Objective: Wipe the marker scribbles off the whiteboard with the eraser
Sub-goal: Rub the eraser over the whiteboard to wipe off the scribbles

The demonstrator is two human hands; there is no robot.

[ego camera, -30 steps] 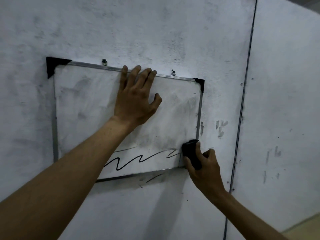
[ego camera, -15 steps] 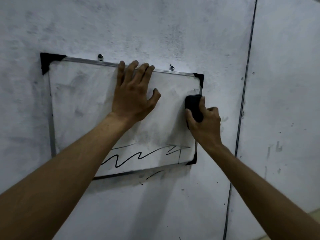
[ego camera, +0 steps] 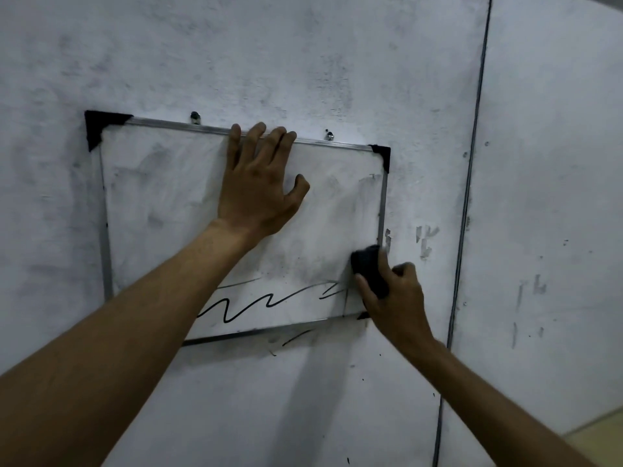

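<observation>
A small metal-framed whiteboard (ego camera: pixel 161 203) with black corner caps hangs on a grey wall. Its upper part is smeared grey. A black wavy marker line (ego camera: pixel 256 303) runs along its lower part. My left hand (ego camera: pixel 258 190) lies flat on the board near the top edge, fingers spread over the frame. My right hand (ego camera: pixel 397 298) grips a black eraser (ego camera: pixel 369 267) and presses it on the board's right edge, just above the line's right end. My left forearm hides the board's lower left corner.
Two screws (ego camera: pixel 194 116) hold the board's top rail to the wall. A dark vertical seam (ego camera: pixel 467 210) runs down the wall right of the board. Stray marker streaks (ego camera: pixel 425 242) mark the wall beside and below the frame.
My right hand has swept the eraser up the board's right edge and back down to just above the wavy line. My left hand has stayed flat on the board.
</observation>
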